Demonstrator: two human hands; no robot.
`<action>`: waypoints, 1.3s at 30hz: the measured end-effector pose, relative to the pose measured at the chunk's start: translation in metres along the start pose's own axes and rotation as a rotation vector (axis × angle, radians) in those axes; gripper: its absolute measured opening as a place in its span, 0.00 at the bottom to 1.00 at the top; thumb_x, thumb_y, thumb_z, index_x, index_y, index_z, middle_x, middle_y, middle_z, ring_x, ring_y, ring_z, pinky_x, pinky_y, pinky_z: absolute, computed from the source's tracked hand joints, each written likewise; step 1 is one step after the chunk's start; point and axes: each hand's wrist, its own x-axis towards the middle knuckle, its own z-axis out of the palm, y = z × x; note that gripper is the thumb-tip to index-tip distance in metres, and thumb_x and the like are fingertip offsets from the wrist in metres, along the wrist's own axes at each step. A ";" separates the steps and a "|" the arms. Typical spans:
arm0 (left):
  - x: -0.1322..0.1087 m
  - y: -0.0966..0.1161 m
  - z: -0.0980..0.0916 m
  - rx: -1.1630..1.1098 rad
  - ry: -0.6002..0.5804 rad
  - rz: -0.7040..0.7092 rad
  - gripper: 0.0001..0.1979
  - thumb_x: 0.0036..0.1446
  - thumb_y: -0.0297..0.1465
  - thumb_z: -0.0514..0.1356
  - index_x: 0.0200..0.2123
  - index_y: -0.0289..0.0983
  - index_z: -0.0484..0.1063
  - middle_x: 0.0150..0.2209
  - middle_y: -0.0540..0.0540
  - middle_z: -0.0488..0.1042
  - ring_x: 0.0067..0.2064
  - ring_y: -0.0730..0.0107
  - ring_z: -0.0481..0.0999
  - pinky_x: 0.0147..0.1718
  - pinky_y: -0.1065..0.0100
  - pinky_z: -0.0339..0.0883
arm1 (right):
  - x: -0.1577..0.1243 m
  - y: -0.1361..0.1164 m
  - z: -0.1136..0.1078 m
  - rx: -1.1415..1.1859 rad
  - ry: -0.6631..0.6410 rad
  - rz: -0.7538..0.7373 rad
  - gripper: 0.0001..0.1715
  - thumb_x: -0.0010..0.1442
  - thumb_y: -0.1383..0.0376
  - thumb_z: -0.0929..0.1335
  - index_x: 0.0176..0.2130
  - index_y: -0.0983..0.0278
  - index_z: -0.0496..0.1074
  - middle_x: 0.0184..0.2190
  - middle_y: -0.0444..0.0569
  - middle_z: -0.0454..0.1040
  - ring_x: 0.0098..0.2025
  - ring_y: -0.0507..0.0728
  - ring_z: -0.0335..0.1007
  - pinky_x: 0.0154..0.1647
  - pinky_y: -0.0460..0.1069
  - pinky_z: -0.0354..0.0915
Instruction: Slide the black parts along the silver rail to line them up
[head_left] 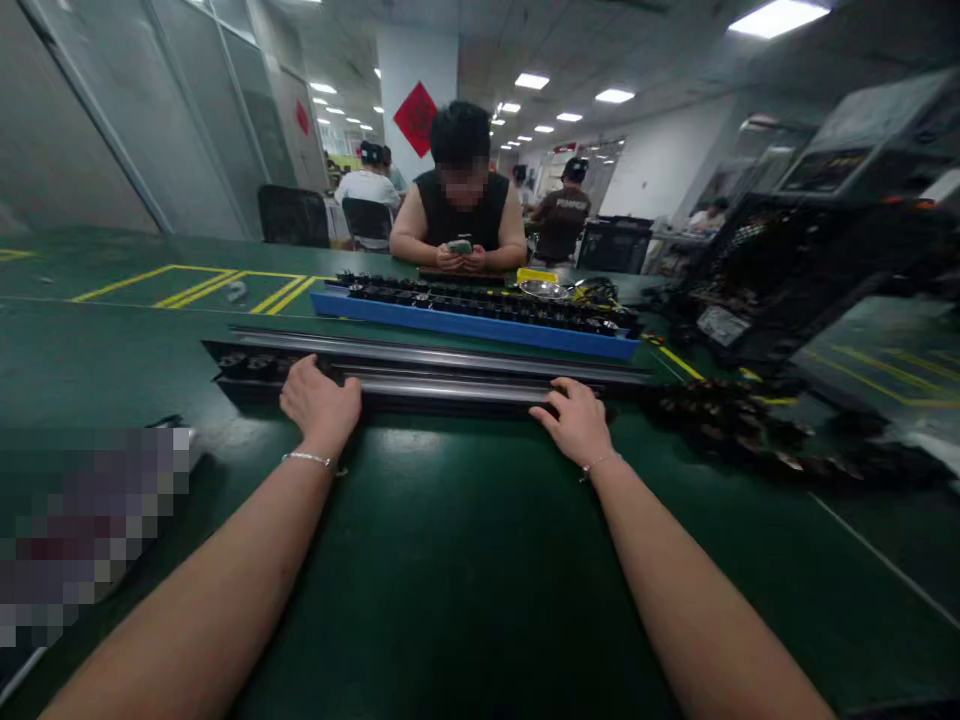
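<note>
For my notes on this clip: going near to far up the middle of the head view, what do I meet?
Green tabletop → long black profiles → blue tray of dark parts → person holding a phone → white pillar.

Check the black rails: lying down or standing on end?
Lying down: the black rails stretch lengthwise across the green tabletop.

Long, slim black profiles (442,388) lie close together on the green counter (450,560), stretching crosswise from left to right. Pale grey gleams run along their smooth lengths. At the left end, thin edges flare apart, with small rounded dark shapes between them; whether the lengths touch is unclear
</note>
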 end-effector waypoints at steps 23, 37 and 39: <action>0.005 0.003 -0.009 0.019 -0.095 -0.118 0.21 0.54 0.36 0.55 0.50 0.35 0.69 0.52 0.35 0.70 0.59 0.47 0.61 0.54 0.47 0.57 | 0.003 -0.003 -0.003 0.031 -0.087 0.062 0.19 0.61 0.53 0.62 0.40 0.62 0.74 0.38 0.49 0.75 0.43 0.59 0.66 0.47 0.54 0.53; 0.005 0.006 -0.009 0.056 -0.130 -0.077 0.20 0.53 0.40 0.57 0.46 0.38 0.72 0.49 0.36 0.72 0.56 0.45 0.63 0.52 0.44 0.59 | 0.003 -0.005 -0.005 0.033 -0.099 0.070 0.18 0.60 0.54 0.63 0.39 0.62 0.74 0.39 0.49 0.76 0.43 0.59 0.67 0.47 0.55 0.53; 0.004 0.007 -0.009 0.053 -0.134 -0.060 0.19 0.52 0.41 0.57 0.45 0.38 0.73 0.48 0.36 0.73 0.56 0.45 0.64 0.51 0.45 0.59 | 0.003 -0.004 -0.004 0.037 -0.098 0.069 0.18 0.60 0.54 0.63 0.39 0.62 0.74 0.39 0.49 0.76 0.43 0.59 0.67 0.47 0.55 0.53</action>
